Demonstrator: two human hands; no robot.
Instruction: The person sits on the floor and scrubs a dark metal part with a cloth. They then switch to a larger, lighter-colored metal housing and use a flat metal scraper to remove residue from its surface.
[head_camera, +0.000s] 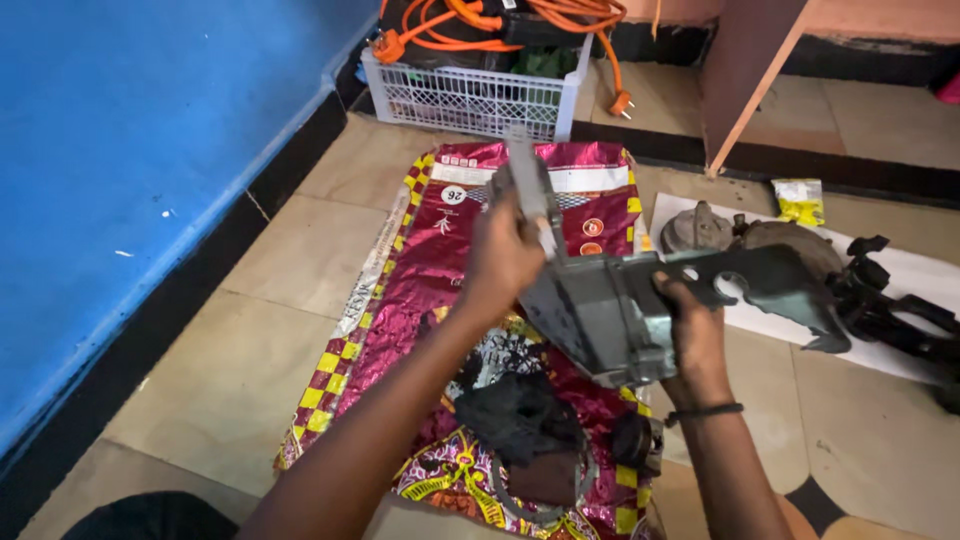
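Observation:
I hold a grey metal bracket-like machine part (610, 310) up over the floor with both hands. My left hand (503, 255) grips its upright narrow arm (530, 185) near the top. My right hand (695, 335) grips the lower body where a flat dark plate (770, 285) with cut-outs sticks out to the right. Below the part, a dark greasy rag (515, 415) and a round black piece (632, 440) lie on a maroon and yellow woven sack (420, 280) spread on the tiled floor.
A white plastic crate (470, 95) with orange cable stands at the back. More metal parts (760, 235) and black pieces (900, 315) lie on a white sheet (900, 265) at right, beside a yellow packet (800, 200). A blue wall runs along the left. A wooden board (745, 75) leans behind.

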